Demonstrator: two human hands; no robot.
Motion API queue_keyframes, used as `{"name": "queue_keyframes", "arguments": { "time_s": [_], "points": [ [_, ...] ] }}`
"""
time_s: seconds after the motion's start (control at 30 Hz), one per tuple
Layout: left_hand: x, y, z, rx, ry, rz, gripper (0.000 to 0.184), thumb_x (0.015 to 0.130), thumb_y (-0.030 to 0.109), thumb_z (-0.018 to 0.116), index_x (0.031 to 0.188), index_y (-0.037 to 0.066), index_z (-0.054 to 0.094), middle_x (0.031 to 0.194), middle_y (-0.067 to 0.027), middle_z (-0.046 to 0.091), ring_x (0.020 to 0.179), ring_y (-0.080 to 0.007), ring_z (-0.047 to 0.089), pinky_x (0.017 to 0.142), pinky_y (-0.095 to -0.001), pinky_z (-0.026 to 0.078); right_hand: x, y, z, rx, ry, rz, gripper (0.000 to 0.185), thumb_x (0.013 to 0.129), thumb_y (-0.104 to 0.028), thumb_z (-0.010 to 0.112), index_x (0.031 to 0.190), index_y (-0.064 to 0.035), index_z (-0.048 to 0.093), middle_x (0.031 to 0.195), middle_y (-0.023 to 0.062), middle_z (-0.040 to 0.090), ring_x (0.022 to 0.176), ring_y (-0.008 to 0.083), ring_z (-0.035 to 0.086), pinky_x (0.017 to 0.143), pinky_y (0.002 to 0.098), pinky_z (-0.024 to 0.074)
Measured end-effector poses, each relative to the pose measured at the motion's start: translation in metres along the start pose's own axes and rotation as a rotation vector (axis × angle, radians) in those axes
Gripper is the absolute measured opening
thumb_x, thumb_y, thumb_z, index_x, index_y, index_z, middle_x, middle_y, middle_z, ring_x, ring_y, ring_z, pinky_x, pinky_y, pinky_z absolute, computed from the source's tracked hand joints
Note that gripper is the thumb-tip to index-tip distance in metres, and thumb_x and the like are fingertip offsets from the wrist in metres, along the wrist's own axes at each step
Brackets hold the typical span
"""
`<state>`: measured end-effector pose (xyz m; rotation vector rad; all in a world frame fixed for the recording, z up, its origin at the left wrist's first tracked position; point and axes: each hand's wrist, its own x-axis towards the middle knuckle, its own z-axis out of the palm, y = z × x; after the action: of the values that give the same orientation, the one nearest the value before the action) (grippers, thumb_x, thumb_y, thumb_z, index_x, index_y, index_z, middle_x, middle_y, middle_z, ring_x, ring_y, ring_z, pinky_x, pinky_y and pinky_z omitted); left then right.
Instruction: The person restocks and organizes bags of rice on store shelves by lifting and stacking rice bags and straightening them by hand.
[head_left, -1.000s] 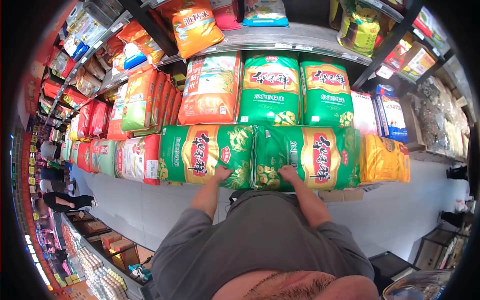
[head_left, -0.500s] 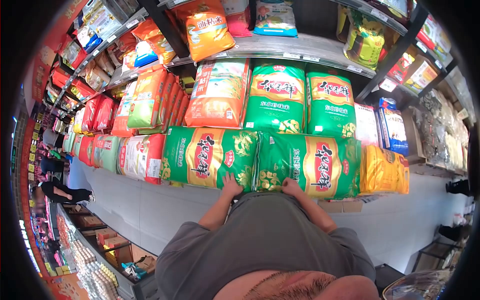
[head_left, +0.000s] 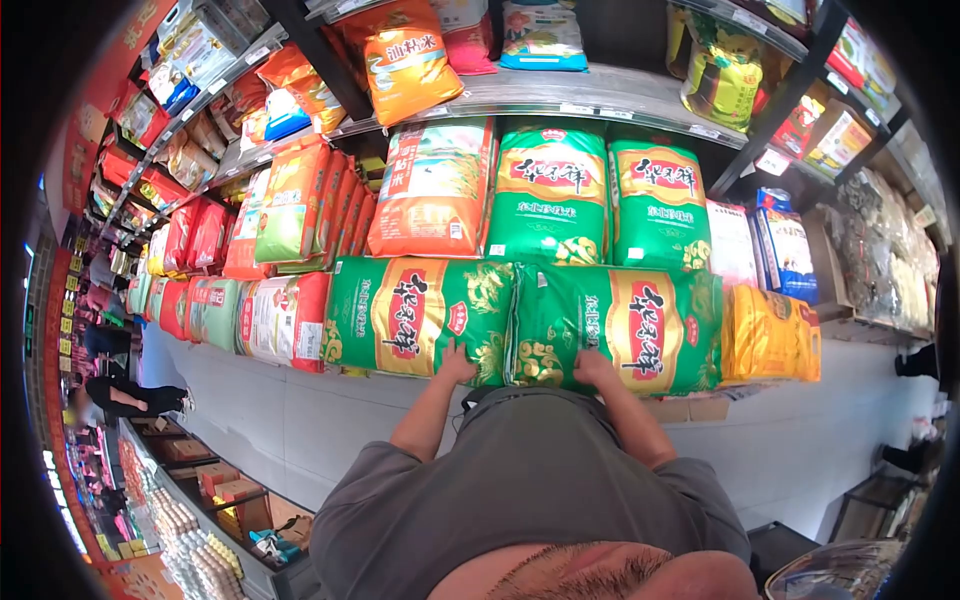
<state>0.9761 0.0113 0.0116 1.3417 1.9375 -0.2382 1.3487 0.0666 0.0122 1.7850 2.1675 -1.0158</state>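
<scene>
Two large green rice bags lie side by side in front of me, the left rice bag [head_left: 350, 320] and the right rice bag [head_left: 690, 350], with gold and red labels. My left hand [head_left: 457, 366] rests on the near edge of the left bag, close to the seam between the two, fingers stretched and apart. Against the near side of the right bag, my right hand [head_left: 597, 370] is closed, its fingers curled at the bag's surface; the fingertips are hidden. Behind these, two more green bags [head_left: 548, 225] stand upright beside an orange-red rice bag [head_left: 432, 190].
Yellow bags [head_left: 770, 335] lie to the right, and a white-and-red bag [head_left: 283, 325] to the left. Overhead runs a shelf [head_left: 540, 95] with more bags. Egg trays [head_left: 190, 540] fill a stand at lower left. A person in black [head_left: 135, 395] is farther off at the left.
My left hand's fingers have shifted on the left bag's edge. My right hand has moved slightly right and curled more against the right bag. The bags look unmoved.
</scene>
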Motion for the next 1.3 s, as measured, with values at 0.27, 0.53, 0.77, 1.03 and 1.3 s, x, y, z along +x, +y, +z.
{"name": "queue_keyframes", "arguments": {
  "time_s": [0.27, 0.53, 0.77, 1.03, 1.3],
  "points": [
    [-0.004, 0.028, -0.011, -0.055, 0.016, 0.014, 0.096, 0.080, 0.043, 0.067, 0.157, 0.008, 0.022, 0.166, -0.0207, 0.002, 0.147, -0.0506, 0.017, 0.121, -0.0487, 0.024, 0.010, 0.007, -0.014, 0.101, -0.064, -0.042, 0.025, 0.076, -0.016, 0.062, 0.097, -0.0085, 0.074, 0.102, 0.0221, 0.071, 0.099, 0.0361, 0.068, 0.088, 0.0452, 0.0542],
    [0.001, 0.030, -0.011, 0.018, -0.064, 0.002, 0.098, 0.080, 0.047, 0.066, 0.159, 0.011, 0.019, 0.166, -0.0203, -0.005, 0.149, -0.0519, 0.008, 0.122, -0.0492, 0.020, -0.001, -0.013, -0.014, 0.064, -0.108, 0.064, 0.031, 0.078, -0.017, 0.063, 0.108, -0.0111, 0.069, 0.116, 0.0213, 0.065, 0.108, 0.0361, 0.065, 0.094, 0.0438, 0.0527],
    [0.001, 0.031, -0.012, 0.082, -0.077, 0.014, 0.099, 0.080, 0.049, 0.066, 0.159, 0.012, 0.019, 0.166, -0.0207, -0.006, 0.149, -0.0516, 0.006, 0.123, -0.0493, 0.018, -0.004, -0.016, -0.011, 0.033, -0.082, 0.069, 0.033, 0.079, -0.018, 0.060, 0.111, -0.0104, 0.067, 0.122, 0.0239, 0.060, 0.116, 0.0389, 0.059, 0.099, 0.0444, 0.0492],
    [0.004, 0.020, -0.019, -0.005, -0.118, 0.025, 0.091, 0.081, 0.051, 0.066, 0.156, 0.015, 0.031, 0.166, -0.0180, -0.002, 0.149, -0.0474, 0.012, 0.122, -0.0500, 0.022, 0.008, -0.002, 0.006, 0.045, -0.039, 0.028, 0.033, 0.079, -0.016, 0.059, 0.110, -0.0081, 0.069, 0.114, 0.0262, 0.064, 0.110, 0.0410, 0.061, 0.097, 0.0457, 0.0503],
    [0.036, 0.000, -0.007, -0.033, -0.146, 0.048, 0.081, 0.083, 0.050, 0.063, 0.153, 0.016, 0.039, 0.167, -0.0166, 0.004, 0.151, -0.0414, 0.015, 0.122, -0.0477, 0.022, 0.017, 0.006, 0.007, 0.039, -0.144, 0.036, 0.036, 0.082, -0.018, 0.062, 0.117, -0.0134, 0.066, 0.130, 0.0240, 0.056, 0.117, 0.0396, 0.060, 0.100, 0.0450, 0.0497]
  ]
}}
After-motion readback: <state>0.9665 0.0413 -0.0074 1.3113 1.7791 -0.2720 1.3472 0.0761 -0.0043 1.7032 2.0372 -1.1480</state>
